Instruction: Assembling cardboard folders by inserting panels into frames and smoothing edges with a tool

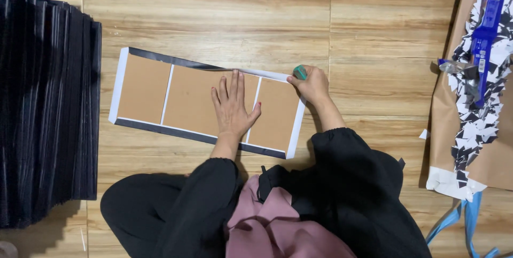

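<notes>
On the wooden floor lies a long cover sheet [122, 84] with white borders, and three brown cardboard panels [143, 88] are laid on it. Its far and near edges are folded over, showing black. My left hand [232, 107] lies flat, fingers spread, on the middle panel near the gap to the right panel. At the sheet's far right corner, my right hand [311, 84] is shut on a small green tool [300, 72] and presses it against the folded far edge.
A tall stack of black covers [48, 108] stands at the left. At the right lies brown paper [459, 146] strewn with black and white paper scraps [475, 114], with blue packaging [487, 28] on top. Blue strips [459, 220] lie at the lower right.
</notes>
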